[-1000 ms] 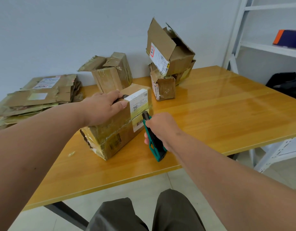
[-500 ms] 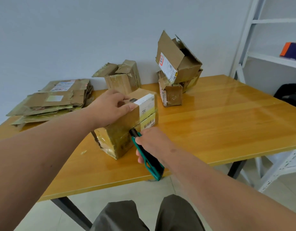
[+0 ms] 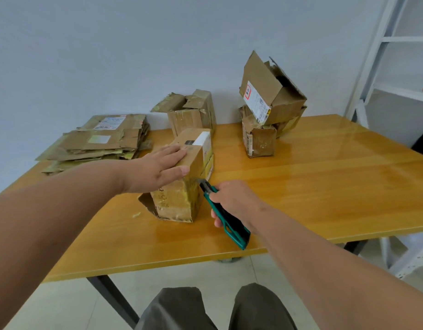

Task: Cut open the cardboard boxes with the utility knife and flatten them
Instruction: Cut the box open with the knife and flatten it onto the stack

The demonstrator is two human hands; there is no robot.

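Observation:
A taped brown cardboard box (image 3: 182,196) with a white label lies lengthwise on the yellow wooden table (image 3: 313,186). My left hand (image 3: 158,166) presses flat on the box's top, fingers straight, thumb over its right edge. My right hand (image 3: 232,201) grips a green and black utility knife (image 3: 227,220); its tip touches the box's near right corner by the tape seam.
A pile of flattened cardboard (image 3: 101,144) lies at the table's far left. An opened box (image 3: 193,113) stands behind the one I work on. Two stacked boxes (image 3: 267,108) sit at the back right. White metal shelving (image 3: 396,67) stands to the right.
The knife has run along the box's right side from the labelled far end to the near corner. My left hand has flattened on the top. The camera view shifted.

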